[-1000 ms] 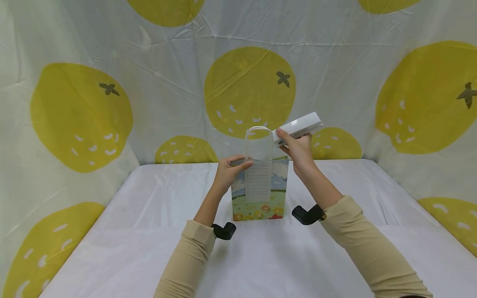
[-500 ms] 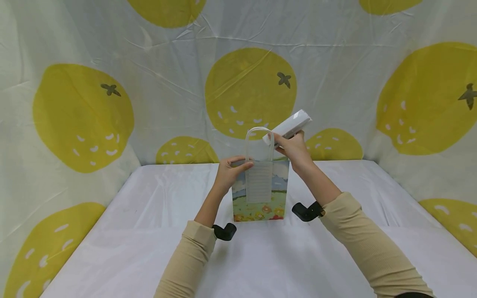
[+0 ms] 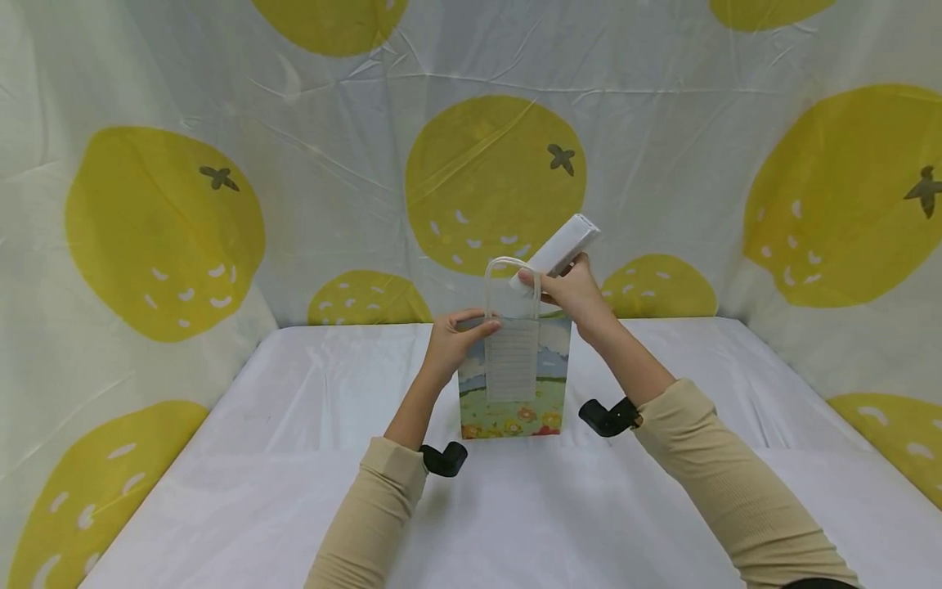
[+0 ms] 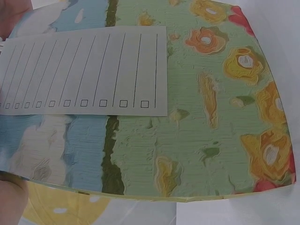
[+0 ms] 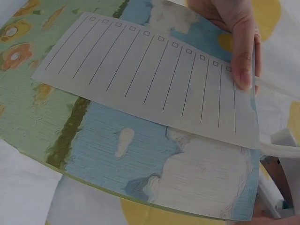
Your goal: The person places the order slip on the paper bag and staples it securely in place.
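A paper gift bag (image 3: 550, 388) with a painted meadow, flowers and sky stands upright on the table. My left hand (image 3: 449, 348) pinches its top left rim, thumb in front, as the right wrist view also shows. A white ruled checklist sheet (image 3: 511, 360) with small boxes lies flat against the bag's front, its top end under the left thumb (image 5: 242, 65). Above the bag's right side, my right hand (image 3: 581, 296) grips a long white box (image 3: 565, 242), tilted with its lower end behind the white handle (image 3: 487, 286). The bag's inside is hidden.
A white cloth (image 3: 294, 491) covers the table. Behind and at the sides hangs a pale curtain (image 3: 324, 180) printed with large yellow lemons. Black camera mounts (image 3: 445, 459) sit on both wrists, below the bag's level in the head view.
The right hand has moved the white box left and slightly down towards the bag's handle, tilting it more steeply. The left hand and the bag have stayed in place.
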A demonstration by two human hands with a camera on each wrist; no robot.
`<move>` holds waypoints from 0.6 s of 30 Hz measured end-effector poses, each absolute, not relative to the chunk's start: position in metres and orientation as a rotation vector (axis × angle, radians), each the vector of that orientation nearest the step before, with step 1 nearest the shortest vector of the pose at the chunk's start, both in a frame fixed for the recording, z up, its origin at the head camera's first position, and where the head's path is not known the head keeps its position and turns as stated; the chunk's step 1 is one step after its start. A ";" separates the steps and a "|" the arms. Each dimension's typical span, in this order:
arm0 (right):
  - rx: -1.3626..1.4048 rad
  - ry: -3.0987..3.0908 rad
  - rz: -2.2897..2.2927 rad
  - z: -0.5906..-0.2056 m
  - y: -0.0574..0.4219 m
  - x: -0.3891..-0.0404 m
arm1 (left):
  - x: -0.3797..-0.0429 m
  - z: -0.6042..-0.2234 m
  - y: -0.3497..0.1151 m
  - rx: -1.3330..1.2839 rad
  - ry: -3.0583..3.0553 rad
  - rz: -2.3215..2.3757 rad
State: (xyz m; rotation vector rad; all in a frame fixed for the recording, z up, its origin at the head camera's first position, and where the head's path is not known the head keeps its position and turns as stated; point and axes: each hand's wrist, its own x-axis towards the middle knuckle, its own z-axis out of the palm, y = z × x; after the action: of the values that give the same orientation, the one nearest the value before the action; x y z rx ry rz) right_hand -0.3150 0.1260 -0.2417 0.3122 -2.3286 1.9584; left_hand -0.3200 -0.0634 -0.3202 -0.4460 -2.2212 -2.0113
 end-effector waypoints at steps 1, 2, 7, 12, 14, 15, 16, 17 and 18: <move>0.323 -2.339 1.955 -0.241 0.126 -0.315 | -0.320 -0.320 -0.064 -0.449 -2.223 -2.009; 0.337 -2.354 1.945 -0.240 0.125 -0.316 | -0.320 -0.320 -0.064 -0.448 -2.223 -2.010; 0.406 -2.466 1.863 -0.237 0.126 -0.316 | -0.320 -0.319 -0.064 -0.450 -2.226 -2.013; 0.577 -2.481 1.840 -0.238 0.125 -0.314 | -0.320 -0.320 -0.064 -0.447 -2.233 -2.001; 0.653 -2.470 1.841 -0.239 0.125 -0.314 | -0.320 -0.320 -0.064 -0.447 -2.232 -2.006; 0.687 -2.464 1.835 -0.240 0.125 -0.314 | -0.320 -0.320 -0.064 -0.446 -2.232 -2.006; 0.714 -2.463 1.825 -0.240 0.125 -0.314 | -0.320 -0.320 -0.064 -0.447 -2.230 -2.005; 0.741 -2.465 1.804 -0.241 0.125 -0.314 | -0.320 -0.319 -0.064 -0.449 -2.229 -2.006; 0.766 -2.468 1.785 -0.241 0.125 -0.315 | -0.321 -0.319 -0.064 -0.447 -2.229 -2.005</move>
State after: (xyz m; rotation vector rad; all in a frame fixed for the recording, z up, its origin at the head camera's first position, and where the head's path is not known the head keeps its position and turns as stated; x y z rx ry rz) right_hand -0.3145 0.1251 -0.2410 0.7656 -2.4680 1.7848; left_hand -0.3206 -0.0636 -0.3195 -0.4470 -2.2287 -2.0054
